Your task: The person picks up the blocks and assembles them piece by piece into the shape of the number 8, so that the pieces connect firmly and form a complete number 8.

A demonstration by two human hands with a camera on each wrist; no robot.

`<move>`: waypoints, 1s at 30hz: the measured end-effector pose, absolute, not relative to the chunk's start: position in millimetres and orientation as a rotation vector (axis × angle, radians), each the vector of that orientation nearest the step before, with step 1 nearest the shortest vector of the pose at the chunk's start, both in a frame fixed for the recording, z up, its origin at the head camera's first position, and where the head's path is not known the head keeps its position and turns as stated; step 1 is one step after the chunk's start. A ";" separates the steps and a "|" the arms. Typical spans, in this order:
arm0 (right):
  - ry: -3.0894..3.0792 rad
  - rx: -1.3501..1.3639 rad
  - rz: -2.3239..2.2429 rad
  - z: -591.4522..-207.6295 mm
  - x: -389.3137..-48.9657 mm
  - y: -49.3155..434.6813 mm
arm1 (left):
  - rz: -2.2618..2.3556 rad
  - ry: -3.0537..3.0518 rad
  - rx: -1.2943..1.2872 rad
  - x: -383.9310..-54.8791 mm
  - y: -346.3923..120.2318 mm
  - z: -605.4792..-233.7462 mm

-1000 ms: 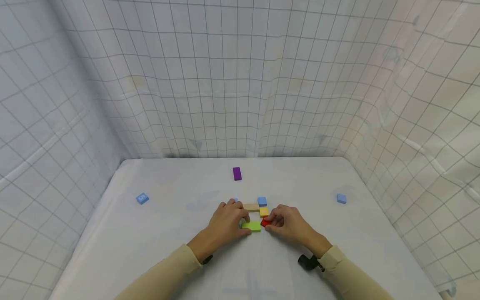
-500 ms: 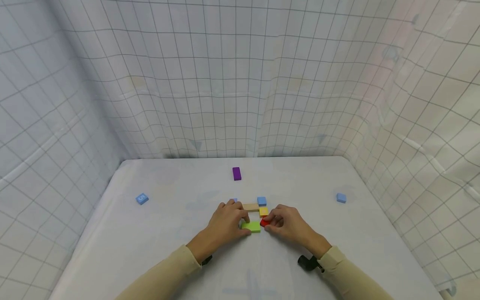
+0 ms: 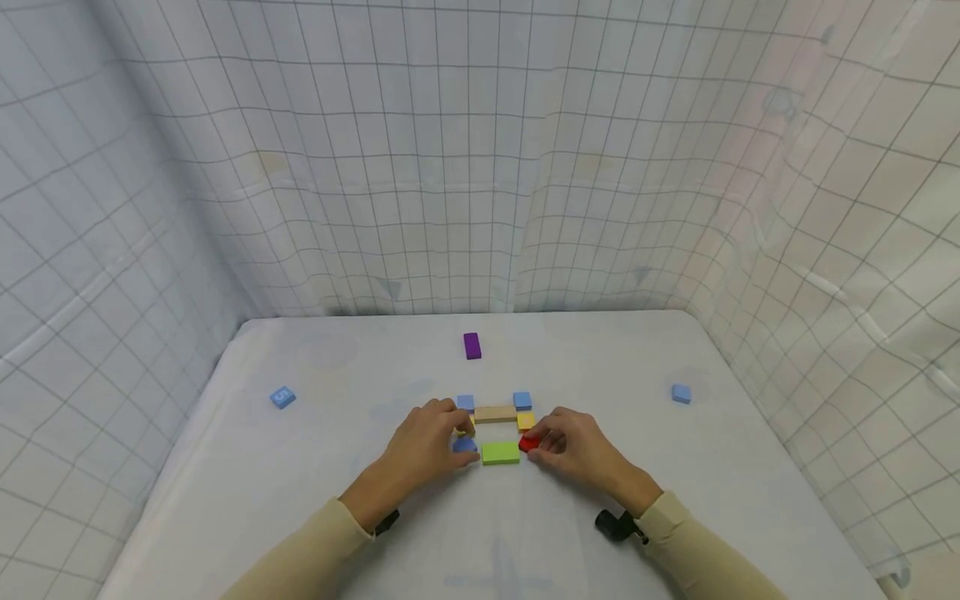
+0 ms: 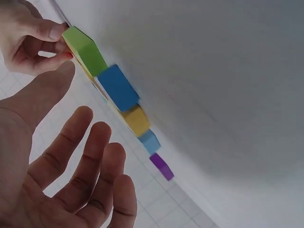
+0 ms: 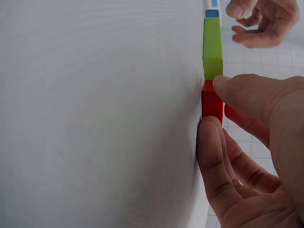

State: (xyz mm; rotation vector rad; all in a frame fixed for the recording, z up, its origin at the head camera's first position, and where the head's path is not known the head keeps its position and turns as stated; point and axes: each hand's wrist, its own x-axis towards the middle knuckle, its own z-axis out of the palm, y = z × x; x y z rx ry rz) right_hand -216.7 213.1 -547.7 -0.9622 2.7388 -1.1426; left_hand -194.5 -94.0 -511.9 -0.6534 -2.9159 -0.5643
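Note:
My right hand pinches a small red block between thumb and finger, at the right end of a lime-green block. My left hand hovers beside the group with fingers relaxed and apart, holding nothing. Near its fingertips lie a blue block, left of the green one, and a yellow block, partly hidden in the head view. Behind the green block lies a flat wooden block. A second yellow block sits behind the red one.
Two small blue blocks, the left one and the right one, lie at the back of the group. Farther off are a purple block, a blue block marked 5 and another blue block. Grid-patterned curtains surround the white table.
My left hand has let go of the lime-green block and moved left, uncovering it and the blue block beside it. The right hand keeps its pinch on the red block.

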 end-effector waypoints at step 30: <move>2.783 -1.020 -1.108 -548.1 -216.0 211.0 | -0.679 -2.891 -0.713 -195.8 -105.8 -520.5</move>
